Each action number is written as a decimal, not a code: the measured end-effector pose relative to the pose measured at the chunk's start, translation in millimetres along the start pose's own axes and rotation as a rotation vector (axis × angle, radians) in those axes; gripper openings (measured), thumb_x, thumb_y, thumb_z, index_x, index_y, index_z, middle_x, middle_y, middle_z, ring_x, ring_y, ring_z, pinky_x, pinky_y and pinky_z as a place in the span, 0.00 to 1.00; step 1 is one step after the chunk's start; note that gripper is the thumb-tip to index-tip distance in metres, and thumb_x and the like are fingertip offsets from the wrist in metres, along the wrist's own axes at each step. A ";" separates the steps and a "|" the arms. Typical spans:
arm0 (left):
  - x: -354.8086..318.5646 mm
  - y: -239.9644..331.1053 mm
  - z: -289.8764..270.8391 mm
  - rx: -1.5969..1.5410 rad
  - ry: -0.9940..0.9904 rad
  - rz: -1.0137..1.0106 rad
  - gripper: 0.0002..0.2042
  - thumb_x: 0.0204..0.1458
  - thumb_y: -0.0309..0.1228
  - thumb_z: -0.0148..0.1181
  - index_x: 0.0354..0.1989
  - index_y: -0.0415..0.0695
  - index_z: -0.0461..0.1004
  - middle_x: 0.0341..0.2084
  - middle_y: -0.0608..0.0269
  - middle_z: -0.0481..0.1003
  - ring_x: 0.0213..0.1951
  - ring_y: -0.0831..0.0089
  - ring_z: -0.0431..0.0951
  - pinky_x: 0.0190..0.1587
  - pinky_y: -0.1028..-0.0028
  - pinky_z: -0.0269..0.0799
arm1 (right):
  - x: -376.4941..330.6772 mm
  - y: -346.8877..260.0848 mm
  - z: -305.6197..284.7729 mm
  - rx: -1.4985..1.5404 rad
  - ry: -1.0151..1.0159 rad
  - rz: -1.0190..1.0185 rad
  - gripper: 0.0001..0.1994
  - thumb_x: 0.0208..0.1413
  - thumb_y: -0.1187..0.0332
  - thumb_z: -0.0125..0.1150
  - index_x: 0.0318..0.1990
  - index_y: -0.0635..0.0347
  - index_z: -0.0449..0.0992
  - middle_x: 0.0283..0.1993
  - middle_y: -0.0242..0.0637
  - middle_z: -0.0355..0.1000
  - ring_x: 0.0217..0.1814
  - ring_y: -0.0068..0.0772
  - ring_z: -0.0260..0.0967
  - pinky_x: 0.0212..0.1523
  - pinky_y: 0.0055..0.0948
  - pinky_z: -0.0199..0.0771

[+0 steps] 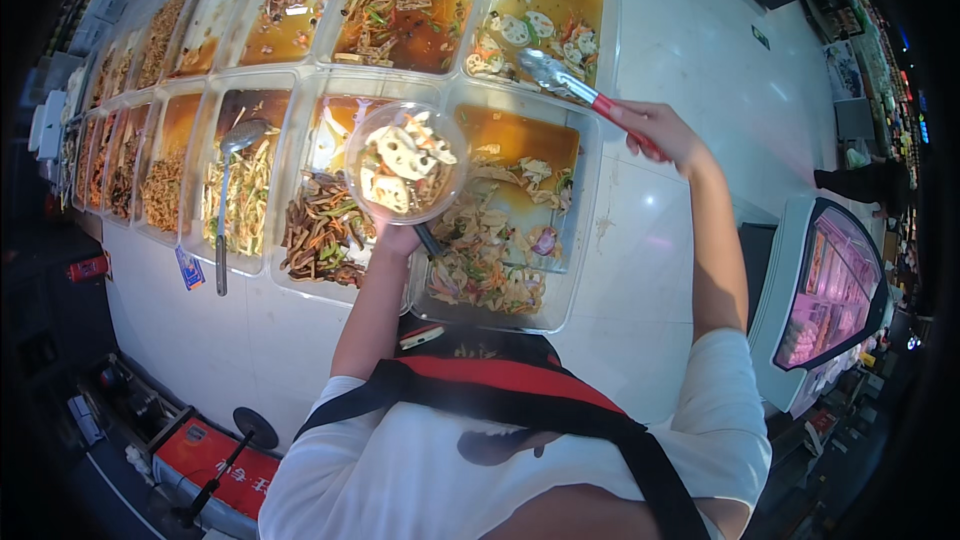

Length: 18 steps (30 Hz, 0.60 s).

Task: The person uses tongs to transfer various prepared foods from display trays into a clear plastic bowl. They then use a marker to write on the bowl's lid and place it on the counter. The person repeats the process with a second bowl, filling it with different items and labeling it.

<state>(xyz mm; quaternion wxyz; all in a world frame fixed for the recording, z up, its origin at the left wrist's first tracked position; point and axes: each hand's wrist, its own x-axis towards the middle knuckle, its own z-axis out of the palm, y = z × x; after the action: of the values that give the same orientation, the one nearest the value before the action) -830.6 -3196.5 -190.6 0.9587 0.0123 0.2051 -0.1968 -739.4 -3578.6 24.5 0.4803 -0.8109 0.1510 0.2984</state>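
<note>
My left hand (pixel 397 238) is closed under a clear round plastic tub (pixel 457 175), holding it up above the trays. Inside the tub lie lotus root slices (pixel 403 154) with other bits of food. My right hand (pixel 657 130) grips the red handles of metal tongs (pixel 578 90). The tongs' tips hang over the near edge of the far right tray (pixel 612 15), where lotus root slices (pixel 515 30) sit in brown liquid. Just beside my left hand, a black utensil handle (pixel 429 239) sticks out; its other end is hidden.
Rows of clear trays with mixed dishes stretch to the left. One tray has a ladle (pixel 222 210) resting in it. The near right tray (pixel 570 280) holds sliced vegetables. A glass-topped display case (pixel 830 290) stands at the right; a red-topped box (pixel 215 465) is lower left.
</note>
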 end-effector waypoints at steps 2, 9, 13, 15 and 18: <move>-6.6 9.7 -0.6 -0.016 0.214 0.161 0.39 0.54 0.61 0.51 0.65 0.43 0.61 0.58 0.47 0.70 0.46 0.55 0.79 0.31 0.64 0.83 | 50.2 19.7 -23.1 0.059 -0.056 0.140 0.22 0.58 0.45 0.63 0.46 0.55 0.79 0.19 0.29 0.66 0.12 0.10 0.53 0.10 0.13 0.50; -31.5 21.3 7.9 0.166 0.285 0.284 0.37 0.52 0.63 0.53 0.60 0.45 0.65 0.50 0.56 0.74 0.32 0.67 0.77 0.20 0.76 0.67 | 169.2 38.2 -12.8 0.325 -0.329 0.329 0.21 0.58 0.44 0.61 0.40 0.53 0.71 0.21 0.29 0.66 0.10 0.10 0.53 0.07 0.10 0.49; -31.4 30.2 -1.2 0.038 0.241 0.284 0.40 0.53 0.62 0.53 0.65 0.42 0.60 0.56 0.42 0.70 0.43 0.55 0.79 0.19 0.76 0.71 | 180.0 29.4 8.7 0.358 -0.378 0.302 0.21 0.60 0.44 0.59 0.41 0.52 0.70 0.20 0.27 0.64 0.10 0.10 0.53 0.07 0.10 0.49; -31.4 35.6 -15.4 0.075 0.219 0.291 0.41 0.53 0.62 0.53 0.66 0.41 0.59 0.57 0.38 0.68 0.45 0.52 0.79 0.18 0.77 0.71 | 178.9 29.2 10.0 0.306 -0.361 0.283 0.21 0.60 0.43 0.59 0.41 0.52 0.71 0.20 0.27 0.64 0.10 0.09 0.53 0.07 0.11 0.48; -32.5 37.9 -25.5 0.131 0.223 0.297 0.41 0.54 0.62 0.51 0.67 0.42 0.59 0.57 0.37 0.68 0.44 0.53 0.79 0.18 0.77 0.69 | 171.7 31.1 7.4 0.205 -0.363 0.257 0.22 0.60 0.42 0.58 0.41 0.53 0.72 0.19 0.26 0.64 0.10 0.09 0.52 0.08 0.11 0.47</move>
<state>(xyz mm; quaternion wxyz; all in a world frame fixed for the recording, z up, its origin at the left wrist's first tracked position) -853.2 -3146.8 -203.1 0.9457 0.1264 0.2926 -0.0635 -625.1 -3580.3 -107.6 0.5375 -0.6651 0.1937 0.4808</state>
